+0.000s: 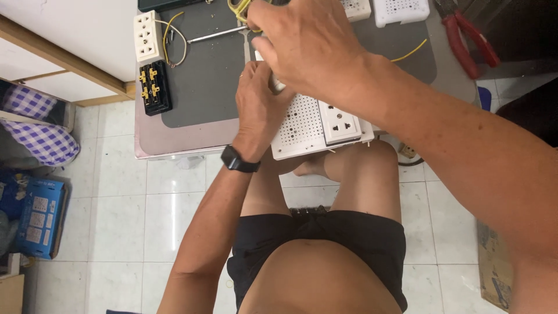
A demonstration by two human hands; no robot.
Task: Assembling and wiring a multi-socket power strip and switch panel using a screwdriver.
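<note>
**Both hands on perforated socket panel at near table edge**

Left hand point(260, 104) grips the white perforated panel point(302, 125), fingers curled on its left side. Right hand point(308, 43) closed above it; what it pinches can't be told. Red pliers point(465, 38) far right, black socket block point(154, 87) left.

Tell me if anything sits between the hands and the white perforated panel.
Nothing visible does. The left hand already rests on the white perforated panel at the table edge. The right hand hovers over its far end, gripping a small white part; what lies beneath that hand is hidden.
</note>
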